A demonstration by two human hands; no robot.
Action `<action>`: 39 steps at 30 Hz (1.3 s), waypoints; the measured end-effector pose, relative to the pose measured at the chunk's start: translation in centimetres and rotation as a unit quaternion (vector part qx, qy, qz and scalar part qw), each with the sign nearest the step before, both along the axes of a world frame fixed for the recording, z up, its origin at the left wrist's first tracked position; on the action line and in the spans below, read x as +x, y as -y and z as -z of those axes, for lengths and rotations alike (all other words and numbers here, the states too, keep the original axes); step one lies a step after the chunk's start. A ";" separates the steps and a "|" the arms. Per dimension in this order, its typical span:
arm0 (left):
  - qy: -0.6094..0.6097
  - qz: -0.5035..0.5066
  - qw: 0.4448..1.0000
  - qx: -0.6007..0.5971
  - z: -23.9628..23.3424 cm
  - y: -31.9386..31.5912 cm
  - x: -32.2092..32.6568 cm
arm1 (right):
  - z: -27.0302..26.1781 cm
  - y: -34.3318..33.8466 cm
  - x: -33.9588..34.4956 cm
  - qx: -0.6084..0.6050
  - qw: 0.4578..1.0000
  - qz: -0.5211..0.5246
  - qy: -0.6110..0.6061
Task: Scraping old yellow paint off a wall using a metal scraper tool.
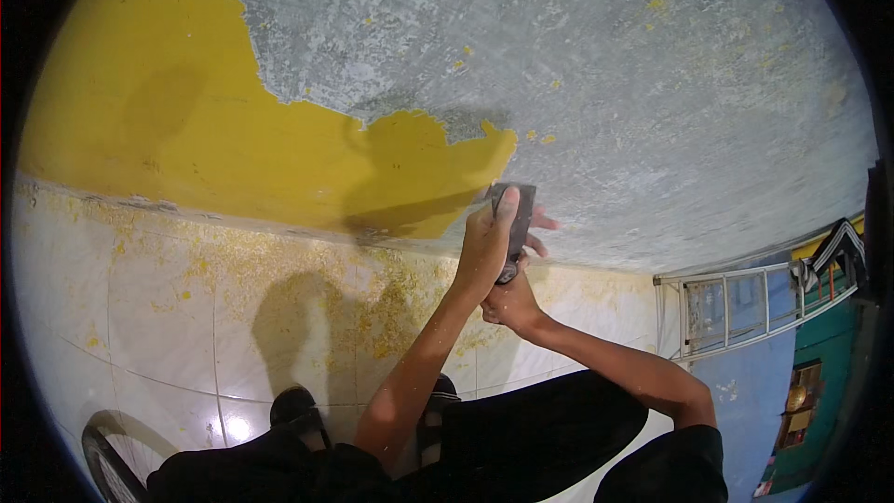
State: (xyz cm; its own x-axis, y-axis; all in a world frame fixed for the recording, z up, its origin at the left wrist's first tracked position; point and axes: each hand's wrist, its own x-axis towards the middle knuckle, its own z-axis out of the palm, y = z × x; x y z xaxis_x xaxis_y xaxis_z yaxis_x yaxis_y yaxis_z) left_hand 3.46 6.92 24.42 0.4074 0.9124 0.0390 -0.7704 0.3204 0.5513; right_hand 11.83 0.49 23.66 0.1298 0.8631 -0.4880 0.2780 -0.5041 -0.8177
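A dark, flat scraper-like hand tool (520, 223) is held up near the grey wall (594, 84), just right of the lower tip of the yellow paint (419, 175). My left hand (485, 241) grips the tool's flat body. Its thumb lies along the upper face and its fingers show past the right side. Below it, my right hand (513, 300) is closed around the tool's lower end, hiding most of the handle. The paint's edge is ragged, and small yellow flecks dot the bare grey surface. Whether the tool's far edge touches the wall, I cannot tell.
Yellow flakes and dust (384, 307) lie on the pale tiled floor (160, 335) along the wall's foot. A metal ladder (726, 346) stands at right, with dark striped cloth (838, 244) over it. A bicycle wheel (115, 464) is at lower left, near my sandalled foot (300, 412).
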 end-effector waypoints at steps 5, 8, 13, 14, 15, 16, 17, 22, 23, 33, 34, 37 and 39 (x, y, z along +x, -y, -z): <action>0.004 0.000 1.000 -0.008 -0.9 -0.1 -0.1 | -1.2 0.0 0.3 -0.036 0.999 -0.024 -0.008; 0.021 -0.003 1.000 -0.003 0.5 0.3 1.3 | -0.8 0.6 0.8 -0.028 1.000 -0.012 -0.002; 0.021 0.014 1.000 -0.005 -0.2 0.4 0.2 | -1.3 0.8 -0.4 0.022 0.999 0.036 0.013; 0.024 0.013 1.000 -0.007 -0.8 0.3 -0.1 | -1.6 0.4 -0.1 0.005 1.000 0.007 0.013; 0.028 0.012 1.000 -0.003 -1.1 0.0 -0.2 | -1.8 0.0 0.1 -0.007 1.000 -0.021 0.014; 0.030 0.013 0.999 -0.001 -0.5 -0.1 0.1 | -1.4 0.0 0.4 -0.005 1.000 -0.020 0.016; 0.028 0.012 1.000 -0.006 0.4 0.0 0.8 | -0.7 0.0 0.9 -0.021 1.000 -0.007 0.007; 0.020 0.004 0.999 -0.032 0.1 0.4 0.2 | -1.2 0.6 -0.4 -0.003 0.999 0.009 0.034; 0.019 -0.001 1.000 -0.023 -0.6 0.0 -0.1 | -1.8 0.4 -0.5 -0.007 1.000 -0.007 0.001; 0.022 0.002 1.000 -0.009 -1.7 -0.2 -0.5 | -1.3 -0.3 0.2 0.019 1.000 -0.014 -0.009; 0.022 0.002 1.000 -0.011 -1.8 -0.2 -0.5 | -1.5 -0.3 0.3 0.016 1.000 -0.014 -0.008; 0.039 0.015 0.999 0.000 -1.3 0.0 -0.6 | -1.7 -0.2 0.1 -0.017 1.000 -0.026 0.005; 0.028 0.003 1.000 -0.010 -0.6 0.0 -0.2 | -1.3 -0.2 0.2 -0.012 1.000 -0.014 0.024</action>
